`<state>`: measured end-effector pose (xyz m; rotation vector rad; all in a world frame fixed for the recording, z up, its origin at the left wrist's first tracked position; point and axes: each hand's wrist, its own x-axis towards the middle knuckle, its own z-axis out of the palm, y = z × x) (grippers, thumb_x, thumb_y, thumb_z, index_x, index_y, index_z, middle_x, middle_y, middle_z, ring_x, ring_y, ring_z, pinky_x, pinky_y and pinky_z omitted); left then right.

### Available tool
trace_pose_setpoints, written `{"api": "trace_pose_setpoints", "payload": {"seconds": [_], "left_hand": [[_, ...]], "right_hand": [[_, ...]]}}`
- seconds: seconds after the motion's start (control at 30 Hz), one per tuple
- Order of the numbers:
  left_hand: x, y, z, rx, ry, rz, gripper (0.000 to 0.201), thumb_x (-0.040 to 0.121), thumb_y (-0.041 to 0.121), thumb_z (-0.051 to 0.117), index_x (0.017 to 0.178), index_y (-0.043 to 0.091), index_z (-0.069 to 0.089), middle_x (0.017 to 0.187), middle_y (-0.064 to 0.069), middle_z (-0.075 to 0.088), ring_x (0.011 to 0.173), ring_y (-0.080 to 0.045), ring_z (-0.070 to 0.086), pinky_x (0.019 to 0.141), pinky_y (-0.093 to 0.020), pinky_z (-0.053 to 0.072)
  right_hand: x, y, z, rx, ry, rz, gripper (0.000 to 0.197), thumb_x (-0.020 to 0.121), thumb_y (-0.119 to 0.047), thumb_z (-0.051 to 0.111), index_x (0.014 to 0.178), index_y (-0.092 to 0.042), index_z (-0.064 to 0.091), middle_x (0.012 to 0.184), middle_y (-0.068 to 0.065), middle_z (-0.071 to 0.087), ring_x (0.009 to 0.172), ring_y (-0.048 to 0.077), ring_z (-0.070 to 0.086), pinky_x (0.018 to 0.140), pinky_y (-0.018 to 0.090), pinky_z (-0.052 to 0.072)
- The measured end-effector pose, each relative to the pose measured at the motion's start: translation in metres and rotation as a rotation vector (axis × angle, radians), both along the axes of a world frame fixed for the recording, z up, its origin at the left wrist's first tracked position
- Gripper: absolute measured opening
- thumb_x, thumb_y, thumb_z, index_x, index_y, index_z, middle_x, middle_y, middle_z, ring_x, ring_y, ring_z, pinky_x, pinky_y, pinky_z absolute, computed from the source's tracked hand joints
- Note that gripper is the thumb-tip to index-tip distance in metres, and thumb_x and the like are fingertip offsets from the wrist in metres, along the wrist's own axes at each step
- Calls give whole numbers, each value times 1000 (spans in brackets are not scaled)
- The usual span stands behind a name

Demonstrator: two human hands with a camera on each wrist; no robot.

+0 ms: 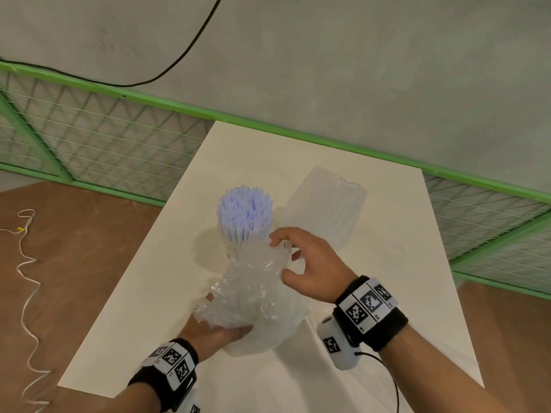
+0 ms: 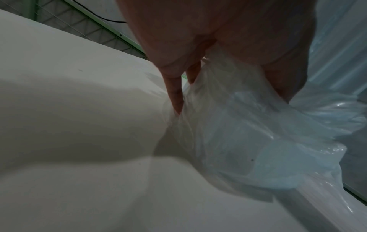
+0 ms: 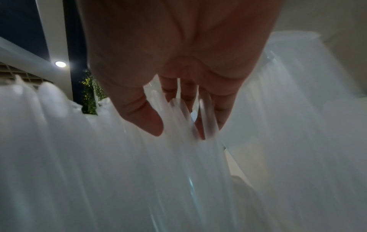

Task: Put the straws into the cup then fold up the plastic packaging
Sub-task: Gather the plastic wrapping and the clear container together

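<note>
A dense bundle of pale blue straws (image 1: 244,214) stands upright in a clear cup (image 1: 232,252) near the middle of the white table (image 1: 372,293). The crumpled clear plastic packaging (image 1: 253,296) rises just in front of the cup and hides most of it. My left hand (image 1: 217,332) grips the packaging's lower end close to the table; in the left wrist view the fingers (image 2: 175,94) dig into the plastic (image 2: 248,133). My right hand (image 1: 281,257) pinches the packaging's upper edge between thumb and fingers, right beside the cup. The right wrist view is blurred, with plastic (image 3: 178,157) streaming from the fingers (image 3: 143,119).
A second clear plastic pack (image 1: 325,210) lies on the table behind and right of the cup. A green wire-mesh fence (image 1: 98,144) runs along the far side, below a black cable (image 1: 185,52). A white cord (image 1: 25,287) lies on the brown floor at left.
</note>
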<state>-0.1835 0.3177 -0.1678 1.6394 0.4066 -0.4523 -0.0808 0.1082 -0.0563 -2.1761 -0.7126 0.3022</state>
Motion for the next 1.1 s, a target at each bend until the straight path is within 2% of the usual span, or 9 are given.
{"api": "trace_pose_setpoints", "payload": {"seconds": [0.17,0.3,0.43,0.57,0.67,0.77,0.83,1.0,1.1], "left_hand": [[1,-2,5,8,-4,-7,63,66,14,88,123,18,60,102,10,71,83,18,63,64,3,43],[1,-3,11,36,0,-1,49,69,10,86,113,17,64,78,26,72,75,20,62,60,3,42],[1,-2,9,26,-11,10,60,65,15,89,119,16,64,92,14,74,81,16,64,62,2,44],[1,-3,13,27,2,21,58,66,9,88,118,13,63,88,13,72,76,18,63,61,3,43],[1,-6,19,37,18,17,46,69,9,85,110,11,63,82,15,69,67,23,59,56,4,40],[1,-8,29,39,28,20,32,72,6,83,91,20,61,60,22,65,58,25,56,57,3,41],[2,-9,31,28,10,23,38,71,4,83,92,24,59,60,22,67,60,23,58,64,-1,46],[2,-9,34,36,-7,34,43,69,1,84,93,26,58,60,27,66,62,24,57,55,4,40],[2,-9,35,50,-13,15,43,70,4,84,95,26,57,70,16,68,63,25,57,56,4,39]], "right_hand": [[-2,3,0,97,70,-68,45,75,-3,65,113,-26,56,99,-17,61,93,4,56,77,13,43],[-2,3,-4,126,-21,-117,39,77,-1,66,109,-22,63,99,-17,62,95,3,56,70,8,39],[-3,2,-8,125,-74,-125,24,80,-8,67,99,-23,64,97,-9,65,91,8,57,69,10,39],[-6,3,-9,162,-70,-142,17,85,-7,65,96,-20,62,89,-12,69,78,10,59,69,11,38],[-9,7,-10,199,-95,-163,23,88,-5,64,104,-21,60,84,-9,70,80,8,61,72,8,37],[-10,9,-12,188,-185,-134,39,87,0,63,120,-21,60,83,-6,65,81,4,59,78,8,37],[-10,10,-16,175,-260,-113,38,87,0,64,120,-20,63,84,-6,62,84,5,58,83,14,41],[-5,5,-19,148,-278,-113,23,87,-9,71,107,-19,67,91,-5,59,89,5,57,84,15,41],[-6,5,-17,146,-218,-115,17,87,-13,71,101,-18,61,91,-7,59,89,9,57,82,19,44]]}}
